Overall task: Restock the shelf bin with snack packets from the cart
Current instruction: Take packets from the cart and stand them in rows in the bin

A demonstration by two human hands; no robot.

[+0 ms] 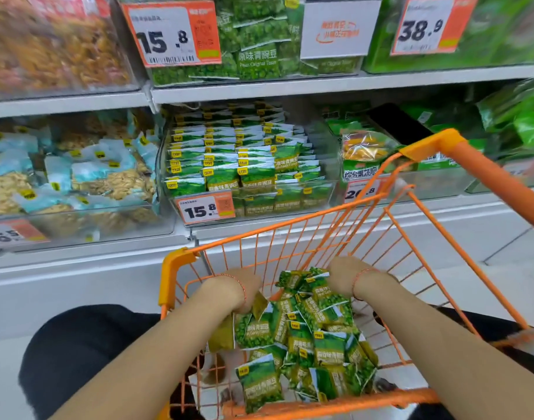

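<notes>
An orange wire cart (390, 234) stands in front of me with a heap of green snack packets (320, 344) inside. My left hand (238, 287) reaches down into the cart's left side and grips a few packets (252, 327) that hang beneath it. My right hand (343, 275) is over the far end of the heap, closed on a bunch of packets (302, 278). The fingers of both hands are hidden behind the wrists. The clear shelf bin (331, 189) straight ahead holds neat rows of the same green packets (229, 153).
A 15.8 price tag (205, 209) hangs on the bin's front. Bins of nut packets (87, 177) stand to the left and a mixed snack bin (365, 156) to the right. The upper shelf (259, 86) overhangs the bin. The cart handle (487, 174) rises at right.
</notes>
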